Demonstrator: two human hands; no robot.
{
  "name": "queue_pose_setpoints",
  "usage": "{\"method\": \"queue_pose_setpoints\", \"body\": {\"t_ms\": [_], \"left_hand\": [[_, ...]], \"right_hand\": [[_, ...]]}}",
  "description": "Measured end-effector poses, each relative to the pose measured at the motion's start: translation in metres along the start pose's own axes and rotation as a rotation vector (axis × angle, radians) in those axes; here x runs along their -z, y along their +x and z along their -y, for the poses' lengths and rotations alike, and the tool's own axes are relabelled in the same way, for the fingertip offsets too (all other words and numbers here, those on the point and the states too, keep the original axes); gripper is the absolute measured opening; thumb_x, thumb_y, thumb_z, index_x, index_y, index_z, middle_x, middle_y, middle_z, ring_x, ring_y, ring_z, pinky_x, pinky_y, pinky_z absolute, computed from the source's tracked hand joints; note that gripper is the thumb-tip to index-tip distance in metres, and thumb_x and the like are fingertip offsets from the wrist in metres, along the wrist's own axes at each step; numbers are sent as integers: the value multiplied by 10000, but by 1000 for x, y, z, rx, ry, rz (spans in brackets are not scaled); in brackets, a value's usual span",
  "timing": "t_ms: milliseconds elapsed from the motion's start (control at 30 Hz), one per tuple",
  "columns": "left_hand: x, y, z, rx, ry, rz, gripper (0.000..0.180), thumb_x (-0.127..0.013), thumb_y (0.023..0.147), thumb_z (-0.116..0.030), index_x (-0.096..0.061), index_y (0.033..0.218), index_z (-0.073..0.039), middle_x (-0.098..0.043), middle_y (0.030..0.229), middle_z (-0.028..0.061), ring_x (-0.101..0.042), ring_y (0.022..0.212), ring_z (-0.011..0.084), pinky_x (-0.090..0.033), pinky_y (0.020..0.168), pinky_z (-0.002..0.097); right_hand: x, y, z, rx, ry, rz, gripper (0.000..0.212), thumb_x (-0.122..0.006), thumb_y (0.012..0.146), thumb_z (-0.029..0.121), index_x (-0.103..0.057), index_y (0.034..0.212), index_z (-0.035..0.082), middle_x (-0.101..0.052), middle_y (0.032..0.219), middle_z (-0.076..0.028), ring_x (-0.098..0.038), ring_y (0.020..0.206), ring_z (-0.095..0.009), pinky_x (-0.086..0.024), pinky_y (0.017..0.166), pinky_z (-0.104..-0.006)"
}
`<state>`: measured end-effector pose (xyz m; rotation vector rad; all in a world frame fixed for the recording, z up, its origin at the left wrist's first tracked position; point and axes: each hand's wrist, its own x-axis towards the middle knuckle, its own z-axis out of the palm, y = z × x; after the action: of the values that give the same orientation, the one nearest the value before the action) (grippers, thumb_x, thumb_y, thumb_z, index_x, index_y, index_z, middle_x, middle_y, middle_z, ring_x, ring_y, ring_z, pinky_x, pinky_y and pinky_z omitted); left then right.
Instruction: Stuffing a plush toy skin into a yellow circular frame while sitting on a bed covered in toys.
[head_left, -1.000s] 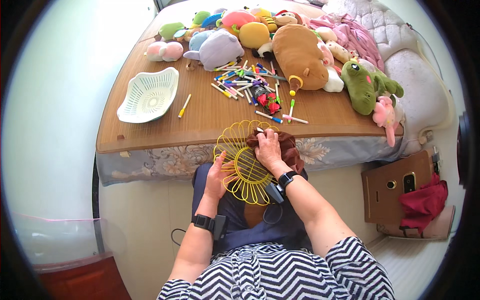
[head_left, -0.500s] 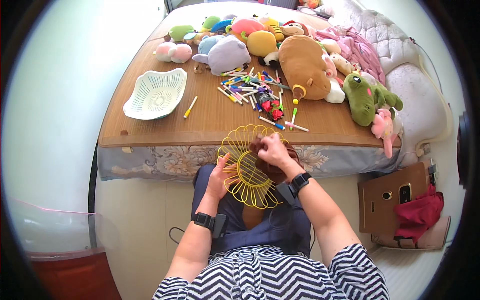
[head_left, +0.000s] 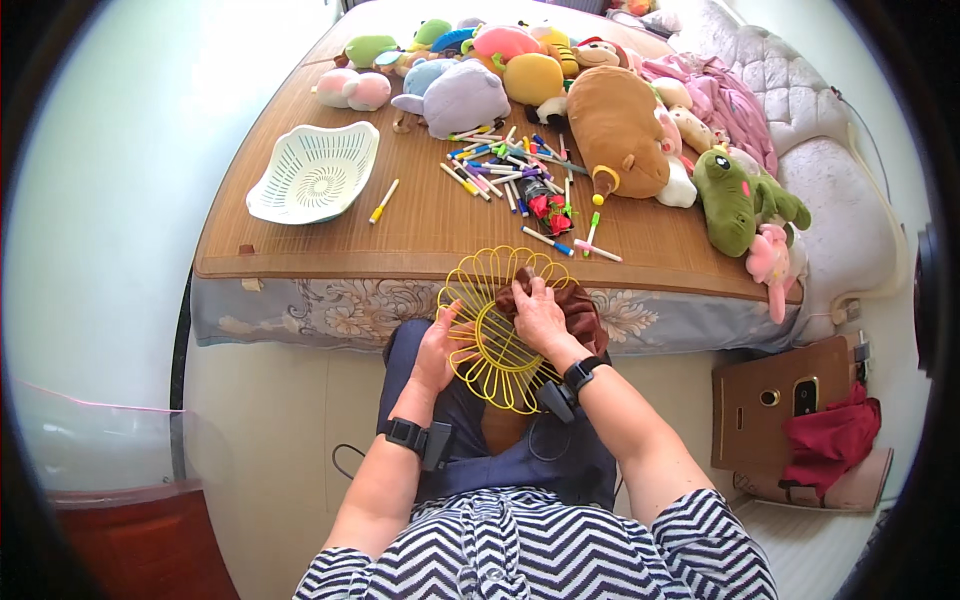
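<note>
Room's pretty bright, daylight washing out the far end of the bed [head_left: 300,250], which has a woven bamboo mat on top and a floral valance along the near edge. Pale floor [head_left: 260,400] runs left of the bed and in front of it. Right of the bed there's a quilted white sofa [head_left: 850,220], and nearer than that a brown cardboard box [head_left: 775,410] with a red cloth [head_left: 835,440] against it.
</note>
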<state>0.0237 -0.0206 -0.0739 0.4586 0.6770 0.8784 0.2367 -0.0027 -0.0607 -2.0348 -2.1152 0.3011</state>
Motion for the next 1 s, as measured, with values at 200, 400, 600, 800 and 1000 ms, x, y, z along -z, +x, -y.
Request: {"method": "queue_pose_setpoints", "body": {"t_ms": [200, 400, 600, 800, 1000], "left_hand": [[10, 1, 4, -12, -31, 30, 624, -365, 981, -561, -314, 1453, -157, -580, 1218, 182, -613, 1021, 286, -526, 833, 416], [3, -2, 1, 6, -12, 23, 631, -368, 973, -576, -316, 1450, -166, -574, 1224, 173, -597, 1052, 297, -521, 843, 431], [0, 2, 4, -7, -77, 43, 616, -356, 982, -555, -314, 1432, -136, -603, 1159, 177, -628, 983, 308, -531, 830, 439], [-2, 1, 1, 2, -63, 47, 659, -378, 975, -564, -304, 1448, -110, -601, 1136, 168, -629, 957, 285, -535, 797, 410], [0, -2, -1, 21, -77, 25, 665, -412, 968, -567, -325, 1449, -117, -609, 1085, 138, -632, 911, 254, -538, 771, 389]], "right_hand": [[24, -2, -6, 68, 126, 304, 462, -627, 720, 135, -637, 1183, 125, -503, 1282, -251, -539, 1135, -405, -472, 956, -451], [47, 43, 0, -1, 258, -167, 375, -651, 798, 185, -604, 1166, 136, -520, 1098, -215, -595, 976, -408, -515, 826, -478], [10, 50, 19, -205, 94, -120, 667, -644, 824, 167, -386, 1438, 172, -433, 1167, -239, -591, 996, -411, -535, 809, -468], [-3, 21, 24, -147, -1, 19, 674, -596, 808, 137, -366, 1441, 154, -438, 1165, -242, -585, 987, -433, -537, 789, -486], [12, 1, 15, -9, -24, 253, 617, -613, 799, 191, -450, 1393, 154, -500, 1226, -280, -616, 1012, -402, -538, 814, -467]]}}
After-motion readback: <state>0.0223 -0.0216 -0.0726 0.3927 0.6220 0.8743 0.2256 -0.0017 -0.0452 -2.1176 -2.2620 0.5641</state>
